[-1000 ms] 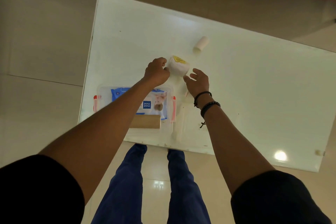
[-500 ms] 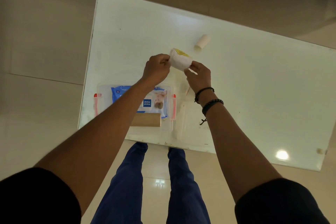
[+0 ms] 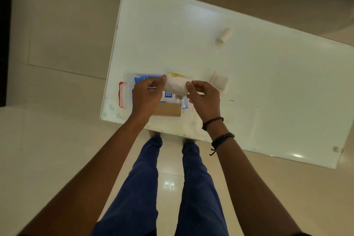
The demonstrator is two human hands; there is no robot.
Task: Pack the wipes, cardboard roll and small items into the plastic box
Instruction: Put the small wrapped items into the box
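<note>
Plastic box (image 3: 128, 78) holds wipes (image 3: 168, 94) and cardboard roll (image 3: 168, 109); your left hand (image 3: 146, 95) and right hand (image 3: 206, 97) pinch a white packet (image 3: 175, 85) above it.

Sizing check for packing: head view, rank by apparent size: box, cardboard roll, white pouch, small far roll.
1. Box
2. White pouch and cardboard roll: look alike; the pouch is held above the box, nearer the camera, and the roll is partly hidden, so unranked
3. Small far roll
</note>
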